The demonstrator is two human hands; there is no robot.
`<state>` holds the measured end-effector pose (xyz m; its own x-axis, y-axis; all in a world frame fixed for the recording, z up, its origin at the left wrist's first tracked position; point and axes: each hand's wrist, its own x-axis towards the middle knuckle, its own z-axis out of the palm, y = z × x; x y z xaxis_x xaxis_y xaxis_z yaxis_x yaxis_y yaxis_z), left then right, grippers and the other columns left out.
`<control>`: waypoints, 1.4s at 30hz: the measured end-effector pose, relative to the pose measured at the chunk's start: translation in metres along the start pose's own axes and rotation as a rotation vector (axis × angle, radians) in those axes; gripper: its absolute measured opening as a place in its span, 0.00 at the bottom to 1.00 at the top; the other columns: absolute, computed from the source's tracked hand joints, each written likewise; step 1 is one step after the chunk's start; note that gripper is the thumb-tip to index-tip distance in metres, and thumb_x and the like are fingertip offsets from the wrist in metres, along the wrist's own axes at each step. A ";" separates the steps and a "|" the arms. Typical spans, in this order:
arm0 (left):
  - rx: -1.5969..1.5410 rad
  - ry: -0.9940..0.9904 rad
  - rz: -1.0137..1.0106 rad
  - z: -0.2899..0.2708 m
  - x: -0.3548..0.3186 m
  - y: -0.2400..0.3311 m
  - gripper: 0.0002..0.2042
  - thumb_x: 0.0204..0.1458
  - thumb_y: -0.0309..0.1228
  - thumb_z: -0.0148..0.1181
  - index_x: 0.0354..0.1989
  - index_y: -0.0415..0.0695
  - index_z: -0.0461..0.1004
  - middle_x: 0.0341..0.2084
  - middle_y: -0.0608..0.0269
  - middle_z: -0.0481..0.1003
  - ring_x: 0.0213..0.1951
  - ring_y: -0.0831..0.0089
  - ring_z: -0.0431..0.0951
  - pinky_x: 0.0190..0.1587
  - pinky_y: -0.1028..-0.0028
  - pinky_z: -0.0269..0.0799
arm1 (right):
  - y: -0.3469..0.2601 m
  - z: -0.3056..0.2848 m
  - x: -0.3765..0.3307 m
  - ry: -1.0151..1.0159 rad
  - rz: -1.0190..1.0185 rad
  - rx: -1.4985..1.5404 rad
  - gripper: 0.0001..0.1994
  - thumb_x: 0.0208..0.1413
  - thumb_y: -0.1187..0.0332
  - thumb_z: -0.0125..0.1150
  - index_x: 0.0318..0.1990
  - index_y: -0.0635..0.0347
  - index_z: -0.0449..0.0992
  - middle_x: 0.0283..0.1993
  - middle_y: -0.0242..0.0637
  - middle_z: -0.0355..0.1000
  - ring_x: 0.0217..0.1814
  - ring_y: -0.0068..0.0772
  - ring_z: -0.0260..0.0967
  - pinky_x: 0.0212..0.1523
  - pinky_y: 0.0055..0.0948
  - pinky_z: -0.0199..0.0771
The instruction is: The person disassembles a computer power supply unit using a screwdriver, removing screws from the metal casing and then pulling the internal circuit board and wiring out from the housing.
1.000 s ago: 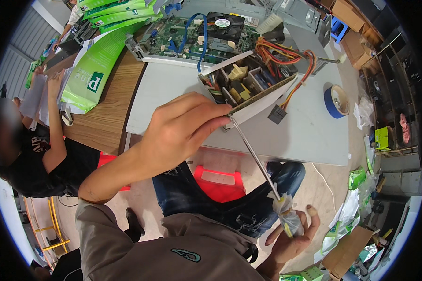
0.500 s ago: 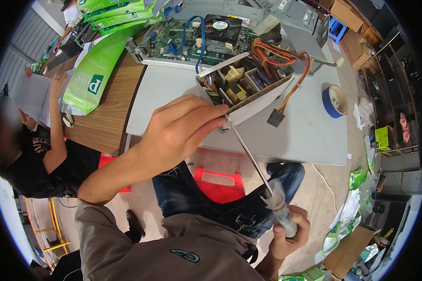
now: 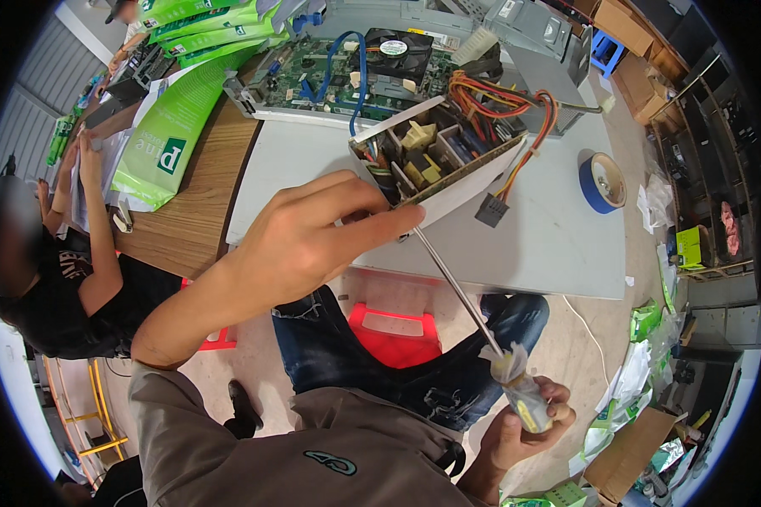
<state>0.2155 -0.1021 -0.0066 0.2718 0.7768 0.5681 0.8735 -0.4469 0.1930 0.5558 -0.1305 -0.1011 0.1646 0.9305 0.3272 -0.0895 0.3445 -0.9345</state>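
My left hand (image 3: 313, 237) reaches across the front of the table and grips the near left corner of an opened power supply unit (image 3: 473, 183), its fingers bent round the edge. Inside the unit's metal case, yellow and dark components show. In my right hand (image 3: 532, 427), low at the right, is a long screwdriver (image 3: 461, 296) whose handle is wrapped in clear plastic. The shaft slants up to the left, and its tip is at the case edge beside my left fingertips. Whether a screw sits at the tip is hidden.
Behind the unit lie a green circuit board (image 3: 317, 80) with a black fan (image 3: 395, 52), and a bundle of coloured cables (image 3: 490, 97). A blue tape roll (image 3: 603, 182) lies on the table's right. Green paper packs (image 3: 157, 139) and another person (image 3: 85, 279) are at the left.
My left fingers have shifted and spread slightly at the case corner. My right hand has turned a little on the screwdriver handle and moved slightly right. The other person's hands have moved.
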 end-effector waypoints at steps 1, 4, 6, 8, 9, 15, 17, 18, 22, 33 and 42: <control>-0.003 -0.009 0.010 -0.001 0.000 0.000 0.22 0.42 0.19 0.62 0.50 0.41 0.83 0.32 0.62 0.73 0.33 0.67 0.77 0.32 0.69 0.78 | 0.000 0.001 0.001 -0.044 0.023 0.006 0.30 0.44 0.60 0.83 0.46 0.54 0.64 0.54 0.50 0.65 0.49 0.38 0.72 0.52 0.37 0.75; -0.020 -0.033 0.023 -0.002 0.002 -0.002 0.20 0.43 0.20 0.63 0.49 0.41 0.83 0.32 0.62 0.73 0.33 0.66 0.77 0.33 0.69 0.78 | -0.004 0.004 -0.002 -0.136 0.139 0.016 0.37 0.41 0.59 0.87 0.52 0.55 0.63 0.56 0.50 0.65 0.52 0.39 0.72 0.49 0.34 0.78; -0.028 -0.028 0.012 -0.003 0.003 -0.003 0.19 0.43 0.20 0.63 0.48 0.40 0.83 0.32 0.61 0.73 0.33 0.65 0.77 0.33 0.69 0.78 | -0.008 0.005 -0.003 -0.144 0.227 0.062 0.44 0.39 0.49 0.86 0.56 0.57 0.61 0.56 0.51 0.66 0.51 0.39 0.74 0.47 0.32 0.80; -0.033 -0.021 0.005 -0.003 0.004 -0.003 0.17 0.44 0.20 0.63 0.46 0.39 0.82 0.31 0.60 0.73 0.33 0.64 0.78 0.33 0.68 0.78 | -0.012 0.003 -0.003 -0.200 0.265 0.035 0.50 0.40 0.40 0.82 0.61 0.60 0.58 0.54 0.52 0.67 0.42 0.39 0.77 0.36 0.29 0.80; -0.039 -0.021 -0.001 -0.003 0.005 -0.003 0.17 0.45 0.20 0.63 0.45 0.39 0.82 0.31 0.59 0.73 0.33 0.63 0.78 0.33 0.68 0.78 | -0.012 0.002 -0.002 -0.206 0.305 0.151 0.53 0.41 0.36 0.78 0.63 0.62 0.55 0.53 0.53 0.68 0.34 0.38 0.78 0.27 0.27 0.79; -0.022 -0.105 -0.003 -0.014 0.015 0.002 0.15 0.46 0.21 0.62 0.44 0.35 0.79 0.31 0.56 0.74 0.34 0.57 0.79 0.34 0.63 0.78 | -0.013 -0.003 -0.003 -0.173 0.334 0.189 0.41 0.51 0.41 0.74 0.53 0.67 0.61 0.45 0.53 0.65 0.16 0.34 0.69 0.15 0.25 0.73; -0.006 -0.179 -0.016 -0.022 0.021 0.003 0.14 0.46 0.21 0.61 0.44 0.35 0.78 0.31 0.55 0.74 0.35 0.55 0.79 0.35 0.61 0.77 | -0.009 -0.003 0.001 -0.249 0.190 0.124 0.26 0.54 0.53 0.75 0.46 0.62 0.66 0.45 0.51 0.64 0.24 0.35 0.74 0.20 0.25 0.79; -0.001 -0.219 -0.022 -0.026 0.024 0.004 0.14 0.46 0.21 0.61 0.43 0.34 0.77 0.31 0.54 0.74 0.36 0.54 0.79 0.36 0.60 0.77 | -0.007 -0.003 0.003 -0.275 0.132 0.069 0.24 0.54 0.55 0.75 0.45 0.61 0.67 0.45 0.51 0.64 0.26 0.36 0.75 0.21 0.25 0.80; 0.006 -0.314 -0.027 -0.038 0.034 0.010 0.14 0.46 0.20 0.59 0.43 0.33 0.76 0.31 0.52 0.74 0.37 0.51 0.79 0.37 0.58 0.76 | -0.005 0.002 0.006 -0.272 0.153 0.205 0.22 0.51 0.58 0.78 0.42 0.58 0.70 0.48 0.52 0.64 0.32 0.38 0.77 0.29 0.28 0.85; 0.084 -0.567 -0.024 -0.056 0.059 0.014 0.12 0.49 0.22 0.61 0.42 0.33 0.74 0.30 0.50 0.73 0.36 0.49 0.78 0.37 0.58 0.73 | 0.010 0.001 0.008 -0.278 0.059 0.204 0.15 0.52 0.64 0.78 0.32 0.58 0.73 0.48 0.47 0.66 0.47 0.44 0.73 0.49 0.41 0.78; 0.279 -0.612 -0.018 -0.053 0.069 0.025 0.10 0.51 0.25 0.64 0.42 0.36 0.76 0.30 0.54 0.73 0.34 0.54 0.79 0.36 0.60 0.74 | 0.018 -0.024 0.027 -0.157 0.013 0.211 0.15 0.53 0.65 0.75 0.31 0.61 0.72 0.47 0.50 0.64 0.47 0.45 0.71 0.36 0.36 0.84</control>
<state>0.2346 -0.0829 0.0794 0.3639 0.9314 -0.0051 0.9295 -0.3635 -0.0627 0.5820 -0.1015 -0.1127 0.0086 0.9374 0.3483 -0.2964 0.3350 -0.8944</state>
